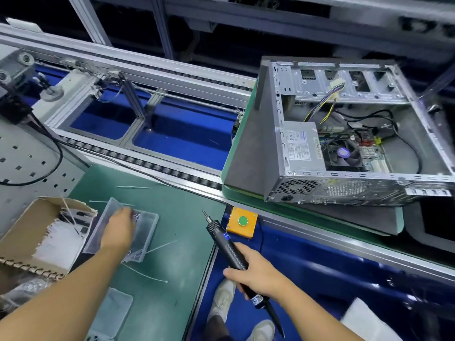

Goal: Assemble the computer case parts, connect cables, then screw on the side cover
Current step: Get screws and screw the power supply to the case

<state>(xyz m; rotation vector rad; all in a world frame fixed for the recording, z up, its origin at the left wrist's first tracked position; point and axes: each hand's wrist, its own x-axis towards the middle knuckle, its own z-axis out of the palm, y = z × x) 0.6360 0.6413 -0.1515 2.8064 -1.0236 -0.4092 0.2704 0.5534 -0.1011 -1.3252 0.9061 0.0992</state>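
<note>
At an assembly-line bench, a person's right hand [256, 271] is clenched around a black electric screwdriver [221, 236], bit pointing away. The left hand [118, 228] reaches into a clear plastic tray [151, 219] on the green mat [177, 193] (whether its fingertips hold anything cannot be told). The open computer case [344, 188], side cover off and cables exposed, lies on a green pallet [246, 194] on the conveyor, well apart from both hands.
</note>
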